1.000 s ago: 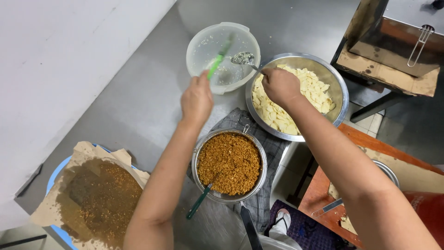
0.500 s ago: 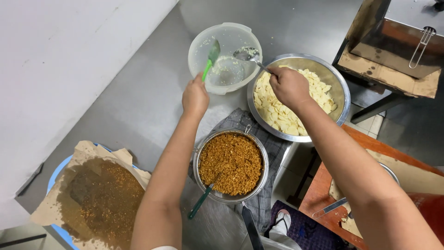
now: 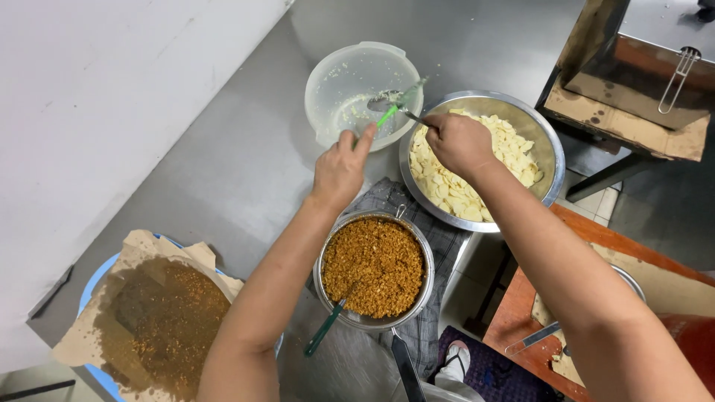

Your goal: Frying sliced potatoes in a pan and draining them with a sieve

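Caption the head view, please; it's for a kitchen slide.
Left hand and right hand cross a green utensil and a spoon over a plastic bowl.

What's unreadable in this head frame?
- Metal spoon's handle: hidden inside the right hand.
- Green-handled utensil: lower end hidden in the left hand.
- Brown paper sheet with dark crumbs: cut off by the bottom edge.
- Round steel pan of pale slices: near part hidden by the right forearm.

A: So what was the person wearing on the arms?

B: Nothing at all. Both forearms were bare right up to the frame edge, no sleeves showing. The left hand (image 3: 339, 170) and right hand (image 3: 458, 141) had no gloves, rings, watch or bracelets that I could spot.
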